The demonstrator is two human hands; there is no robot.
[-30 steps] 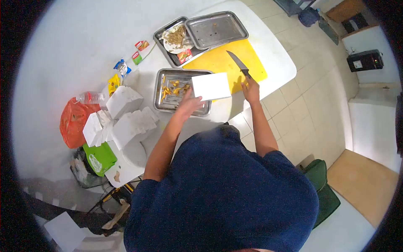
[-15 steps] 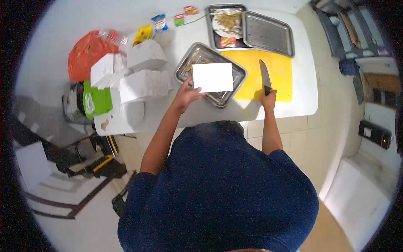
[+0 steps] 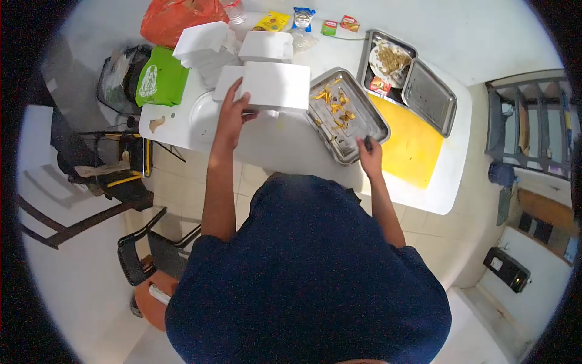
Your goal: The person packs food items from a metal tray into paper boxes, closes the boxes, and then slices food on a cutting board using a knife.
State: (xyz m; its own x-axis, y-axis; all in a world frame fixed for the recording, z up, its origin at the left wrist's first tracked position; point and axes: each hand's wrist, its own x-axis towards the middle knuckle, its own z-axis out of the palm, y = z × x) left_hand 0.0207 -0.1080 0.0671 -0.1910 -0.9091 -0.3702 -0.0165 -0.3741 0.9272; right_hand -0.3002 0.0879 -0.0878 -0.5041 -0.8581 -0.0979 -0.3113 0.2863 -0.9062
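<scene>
My left hand [image 3: 231, 115] grips a white cardboard box [image 3: 277, 85] from its near left side, thumb and fingers against the board. Other white boxes stand close behind it, including a small box [image 3: 265, 46] and a taller one [image 3: 203, 42]. My right hand [image 3: 371, 159] is closed around the dark handle of a knife [image 3: 368, 143] over the near right edge of a metal tray [image 3: 377, 116]; the blade cannot be made out. Yellowish food strips [image 3: 342, 114] lie scattered in this tray.
A yellow cutting board [image 3: 412, 145] lies right of the tray. Behind are a second tray with a food plate [image 3: 388, 60], another metal tray [image 3: 430, 97] and seasoning packets [image 3: 273, 22]. A green bag [image 3: 162, 76] and an orange bag [image 3: 182, 19] sit at the left.
My left hand has carried the white box left, off the metal tray to beside the other boxes. My right hand has brought the knife from the cutting board to the tray. The view has turned.
</scene>
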